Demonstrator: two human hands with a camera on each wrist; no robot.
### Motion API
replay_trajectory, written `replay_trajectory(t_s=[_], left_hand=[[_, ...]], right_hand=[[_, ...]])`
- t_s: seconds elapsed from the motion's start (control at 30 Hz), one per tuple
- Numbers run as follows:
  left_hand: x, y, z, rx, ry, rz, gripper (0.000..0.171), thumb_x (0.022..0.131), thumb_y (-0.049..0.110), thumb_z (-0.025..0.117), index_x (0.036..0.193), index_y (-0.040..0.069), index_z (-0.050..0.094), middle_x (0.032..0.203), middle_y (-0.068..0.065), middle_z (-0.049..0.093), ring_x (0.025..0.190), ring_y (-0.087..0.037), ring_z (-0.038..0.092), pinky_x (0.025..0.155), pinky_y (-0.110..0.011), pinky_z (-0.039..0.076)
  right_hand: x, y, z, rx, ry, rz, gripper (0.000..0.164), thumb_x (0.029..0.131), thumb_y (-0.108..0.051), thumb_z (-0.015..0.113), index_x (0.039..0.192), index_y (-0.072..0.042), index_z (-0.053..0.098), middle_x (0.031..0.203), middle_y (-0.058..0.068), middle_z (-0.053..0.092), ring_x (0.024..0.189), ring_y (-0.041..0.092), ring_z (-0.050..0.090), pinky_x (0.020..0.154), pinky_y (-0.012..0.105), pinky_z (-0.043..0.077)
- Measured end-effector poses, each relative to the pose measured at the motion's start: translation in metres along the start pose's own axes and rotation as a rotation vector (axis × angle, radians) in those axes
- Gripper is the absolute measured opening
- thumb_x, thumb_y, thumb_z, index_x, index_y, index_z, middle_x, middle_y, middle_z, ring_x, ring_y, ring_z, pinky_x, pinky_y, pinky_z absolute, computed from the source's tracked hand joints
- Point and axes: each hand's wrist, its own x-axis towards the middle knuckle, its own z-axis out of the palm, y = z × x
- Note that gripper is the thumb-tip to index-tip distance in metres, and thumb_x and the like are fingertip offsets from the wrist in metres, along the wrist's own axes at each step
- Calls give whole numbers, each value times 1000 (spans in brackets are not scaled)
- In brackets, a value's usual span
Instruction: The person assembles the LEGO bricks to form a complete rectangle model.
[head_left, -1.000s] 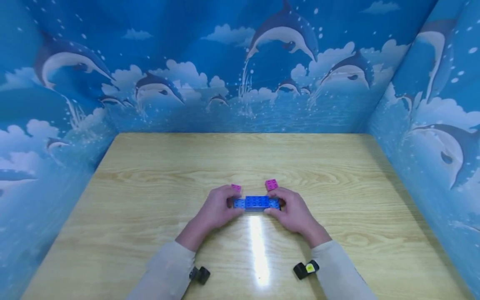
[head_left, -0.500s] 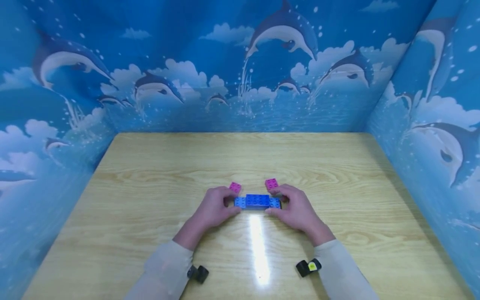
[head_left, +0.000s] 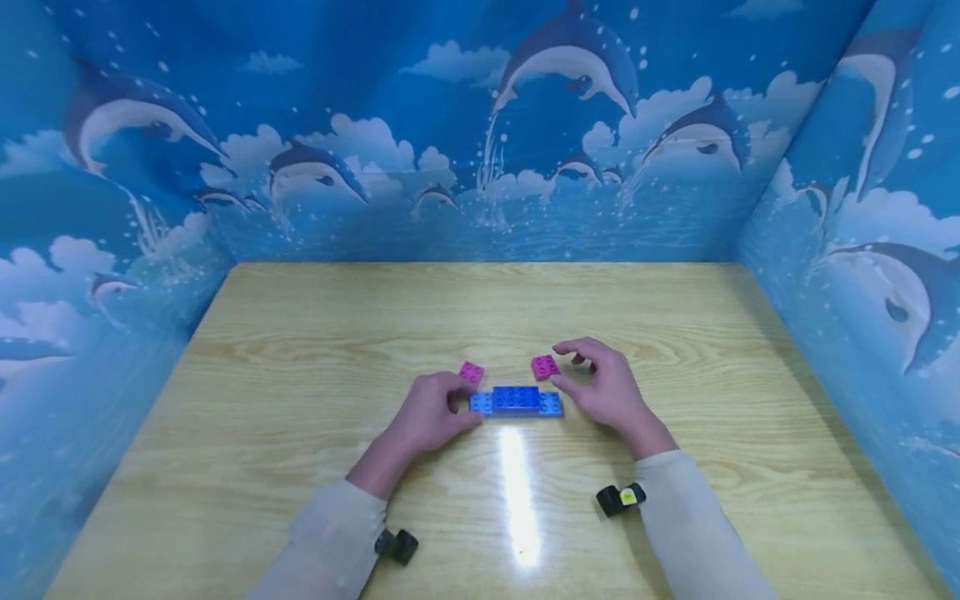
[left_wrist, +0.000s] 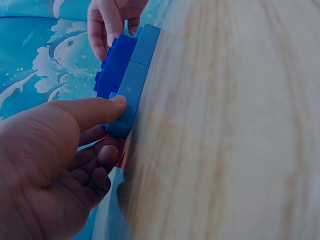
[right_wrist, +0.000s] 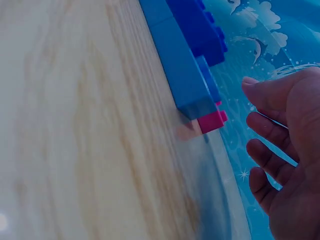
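Two light blue building bricks (head_left: 551,405) lie end to end on the table, their seam visible in the left wrist view. A dark blue brick (head_left: 516,399) sits on top across the middle, bridging them. My left hand (head_left: 431,414) pinches the left end, thumb (left_wrist: 100,111) on the near side and fingers behind. My right hand (head_left: 609,390) is apart from the blue bricks, thumb and fingers spread with nothing between them. Its fingertips are right beside a small pink brick (head_left: 544,367) behind the right end. Another pink brick (head_left: 471,372) lies behind the left end, close to the left fingers.
The bricks lie on a wood-grain table (head_left: 345,317). Dolphin-print cloth (head_left: 420,133) walls in its back and sides. Black wrist cameras (head_left: 621,499) are strapped at both sleeves. A bright light reflection (head_left: 517,500) lies on the tabletop in front of the bricks.
My right hand has let go of the right end of the blue bricks and moved up and right, toward the right pink brick. The left hand keeps nearly the same place.
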Motion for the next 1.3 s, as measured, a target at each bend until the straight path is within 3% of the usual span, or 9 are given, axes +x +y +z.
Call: replay_trajectory(t_s=[0.47,0.87,1.3], left_hand=[[0,-2,2,3,-1,-17,41,77,21,88,111,4,73,83,5,61,71,-12,55,62,-27,50],[0,-3,1,-3,17,4,40,77,20,88,110,3,73,82,4,61,69,-12,54,60,-27,49],[0,-5,2,5,33,-17,38,77,19,87,110,5,73,79,4,60,68,-13,54,59,-28,50]], right_hand=[[17,7,4,-22,-121,86,51,77,-15,88,123,-8,67,117,3,65,103,26,58,92,47,48],[20,13,8,-41,-126,82,35,83,-13,83,115,-10,69,112,2,65,100,24,60,89,43,50],[18,12,4,-29,-84,104,34,83,-19,83,114,-10,70,107,1,67,100,25,60,89,45,48]])
